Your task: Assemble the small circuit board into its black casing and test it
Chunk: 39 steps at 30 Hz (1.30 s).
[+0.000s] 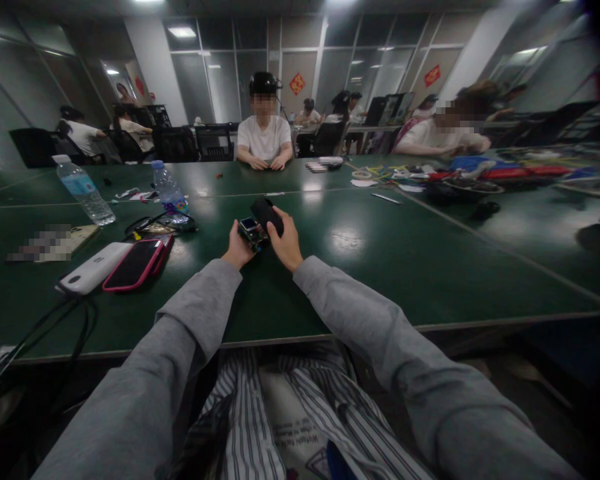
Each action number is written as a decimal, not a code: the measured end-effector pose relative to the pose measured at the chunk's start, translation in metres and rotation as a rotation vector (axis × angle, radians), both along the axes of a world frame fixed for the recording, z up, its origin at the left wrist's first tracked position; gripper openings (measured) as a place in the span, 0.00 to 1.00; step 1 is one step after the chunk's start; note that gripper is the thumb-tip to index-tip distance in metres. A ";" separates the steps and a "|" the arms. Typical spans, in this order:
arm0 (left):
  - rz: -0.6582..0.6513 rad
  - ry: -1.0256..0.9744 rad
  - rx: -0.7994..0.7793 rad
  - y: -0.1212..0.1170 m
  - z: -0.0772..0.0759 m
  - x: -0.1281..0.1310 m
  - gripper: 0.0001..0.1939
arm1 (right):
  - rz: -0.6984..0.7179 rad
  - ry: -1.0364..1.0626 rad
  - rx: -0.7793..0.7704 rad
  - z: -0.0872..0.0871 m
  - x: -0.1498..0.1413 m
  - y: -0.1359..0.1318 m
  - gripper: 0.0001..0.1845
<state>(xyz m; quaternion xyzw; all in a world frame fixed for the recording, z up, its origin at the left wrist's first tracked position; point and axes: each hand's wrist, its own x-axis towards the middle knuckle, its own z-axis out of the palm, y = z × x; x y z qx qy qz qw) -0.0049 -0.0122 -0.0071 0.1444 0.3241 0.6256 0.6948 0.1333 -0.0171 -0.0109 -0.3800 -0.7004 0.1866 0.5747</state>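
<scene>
- The left grip (237, 249) is holding a circuit-board device (253, 230) with a small screen, keeping it by its edge.
- Just beside it, the right grip (287, 241) is holding a rounded black casing (266, 214); whether casing and board are touching, I cannot tell.
- Beneath both grips, the green table (300, 300) is spreading out.
- Left of the grips, a pink-edged phone (134, 264) is lying next to a white case (94, 268).
- Beyond that, a purple-labelled bottle (166, 187) is standing.
- Well beyond the right grip, a pen (387, 199) is lying.
- Straight past both grips, a person (264, 137) in white is sitting.
</scene>
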 end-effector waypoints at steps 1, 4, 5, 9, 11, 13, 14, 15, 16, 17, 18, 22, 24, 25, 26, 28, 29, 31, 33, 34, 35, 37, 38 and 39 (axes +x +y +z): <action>0.004 0.011 -0.009 -0.001 0.000 0.000 0.28 | 0.035 -0.029 0.018 0.001 -0.001 -0.003 0.25; 0.008 0.034 -0.011 -0.001 0.000 0.000 0.28 | 0.100 -0.129 0.028 0.000 -0.004 -0.008 0.25; 0.009 0.037 -0.015 -0.001 0.000 0.000 0.28 | 0.106 -0.156 0.023 -0.002 -0.004 -0.008 0.25; 0.042 0.052 -0.062 0.001 -0.002 0.000 0.27 | 0.125 -0.198 -0.003 -0.009 -0.007 -0.008 0.26; 0.062 0.058 -0.074 0.001 -0.001 0.000 0.28 | 0.162 -0.189 -0.040 -0.011 -0.008 -0.007 0.27; 0.055 0.041 -0.049 -0.001 0.004 -0.001 0.31 | 0.239 -0.142 -0.122 -0.012 -0.009 -0.006 0.28; 0.027 0.021 -0.015 -0.003 0.008 -0.002 0.33 | 0.289 -0.089 -0.190 -0.012 -0.010 -0.004 0.29; 0.005 0.006 0.011 -0.006 0.013 -0.003 0.36 | 0.343 -0.005 -0.280 -0.011 -0.010 -0.002 0.28; -0.034 -0.001 0.047 -0.009 0.019 -0.003 0.37 | 0.394 0.108 -0.399 -0.010 -0.010 0.001 0.26; -0.099 -0.008 0.099 -0.012 0.025 -0.004 0.38 | 0.439 0.247 -0.539 -0.008 -0.008 0.003 0.22; -0.140 -0.002 0.132 -0.016 0.031 -0.004 0.37 | 0.474 0.407 -0.687 -0.006 -0.006 0.006 0.16; -0.163 0.064 0.231 -0.022 0.042 0.002 0.32 | 0.528 0.982 -1.084 0.002 0.005 0.014 0.10; -0.155 0.093 0.225 -0.021 0.037 0.006 0.28 | 0.532 1.100 -1.121 0.005 0.010 0.015 0.11; -0.141 0.102 0.205 -0.019 0.032 0.009 0.26 | 0.531 1.116 -1.130 0.006 0.011 0.014 0.11; -0.129 0.111 0.159 -0.017 0.026 0.011 0.25 | 0.531 1.115 -1.136 0.006 0.011 0.014 0.11; -0.105 0.140 0.023 -0.011 0.015 0.013 0.22 | 0.540 1.082 -1.148 0.005 0.011 0.013 0.11; -0.076 0.146 -0.041 -0.009 0.010 0.013 0.21 | 0.549 1.052 -1.155 0.004 0.010 0.013 0.12; -0.075 0.127 -0.059 -0.005 0.004 0.012 0.22 | 0.567 0.981 -1.155 0.003 0.009 0.013 0.12; -0.084 0.129 -0.033 -0.004 0.003 0.011 0.26 | 0.571 0.919 -1.131 0.001 0.009 0.015 0.13; -0.085 0.143 -0.016 -0.004 0.004 0.010 0.26 | 0.567 0.902 -1.118 0.001 0.009 0.015 0.13; -0.086 0.163 0.000 -0.004 0.004 0.011 0.25 | 0.558 0.896 -1.112 0.001 0.009 0.016 0.13; -0.087 0.215 0.029 -0.005 0.005 0.012 0.18 | 0.539 0.924 -1.127 0.002 0.010 0.016 0.13; -0.087 0.241 0.046 -0.005 0.005 0.014 0.13 | 0.533 0.947 -1.142 0.003 0.010 0.016 0.13; -0.085 0.263 0.064 -0.006 0.005 0.015 0.09 | 0.532 0.968 -1.155 0.003 0.010 0.015 0.13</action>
